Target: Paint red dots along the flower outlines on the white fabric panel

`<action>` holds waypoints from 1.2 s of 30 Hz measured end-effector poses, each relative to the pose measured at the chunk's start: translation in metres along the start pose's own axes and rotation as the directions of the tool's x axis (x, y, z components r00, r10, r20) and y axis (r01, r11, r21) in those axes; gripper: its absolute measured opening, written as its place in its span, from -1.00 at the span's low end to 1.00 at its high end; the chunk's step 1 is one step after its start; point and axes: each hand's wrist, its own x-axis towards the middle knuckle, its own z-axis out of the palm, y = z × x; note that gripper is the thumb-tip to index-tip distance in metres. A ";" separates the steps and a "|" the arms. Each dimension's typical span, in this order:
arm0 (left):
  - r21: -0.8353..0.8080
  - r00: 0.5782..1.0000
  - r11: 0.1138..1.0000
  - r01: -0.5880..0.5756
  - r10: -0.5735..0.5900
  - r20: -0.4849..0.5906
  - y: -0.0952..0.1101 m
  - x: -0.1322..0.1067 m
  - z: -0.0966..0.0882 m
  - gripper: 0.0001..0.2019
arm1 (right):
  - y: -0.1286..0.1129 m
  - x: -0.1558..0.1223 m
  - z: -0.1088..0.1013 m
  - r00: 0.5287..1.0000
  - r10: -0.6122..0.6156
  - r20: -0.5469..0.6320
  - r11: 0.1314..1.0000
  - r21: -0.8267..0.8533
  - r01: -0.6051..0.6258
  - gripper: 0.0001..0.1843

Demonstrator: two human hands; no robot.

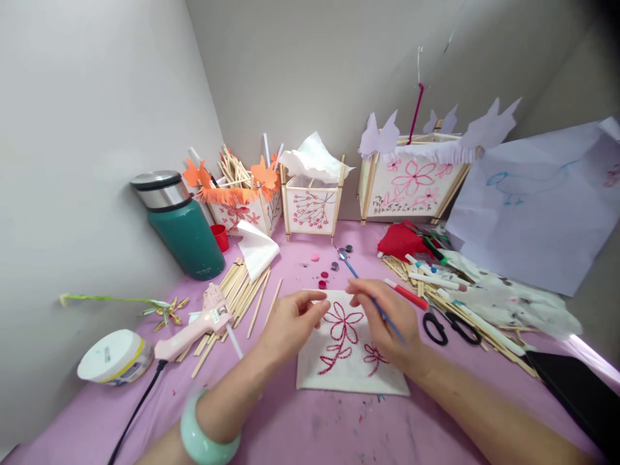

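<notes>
My right hand [387,320] is closed around a blue paintbrush [356,272]. The brush's bristle end reaches forward to several small paint dabs or pots in dark purple [334,265], red [322,284] and pink [315,257]. Under my hands lies a white square panel [310,378] painted with red dotted flowers [343,323]. My left hand [298,320] is at the panel's upper left edge, thumb and forefinger slightly apart, with nothing visible between them. A red marker [407,294] and black-handled scissors [450,328] lie just right of my right hand.
On the left stand a teal bottle [186,236], a pink glue gun [198,326], bamboo sticks [242,284] and a white tub [116,358]. Stick-framed boxes [310,210] line the wall, with a larger lantern-like one [411,184] at right. A stained cloth [518,300] lies right.
</notes>
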 end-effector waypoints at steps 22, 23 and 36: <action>0.917 0.991 0.377 -0.128 0.007 0.135 -0.017 0.020 0.002 -0.55 | 0.055 0.014 0.011 0.755 0.652 -0.069 0.620 0.622 -0.478 -0.68; 0.915 0.990 0.380 -0.134 0.008 0.141 -0.017 0.020 0.002 -0.55 | 0.056 0.013 0.011 0.758 0.648 -0.074 0.632 0.608 -0.481 -0.68; 0.921 0.998 0.383 -0.065 -0.001 0.071 -0.027 0.015 -0.008 -0.56 | 0.058 0.016 0.020 0.807 0.583 -0.092 0.669 0.619 -0.412 -0.69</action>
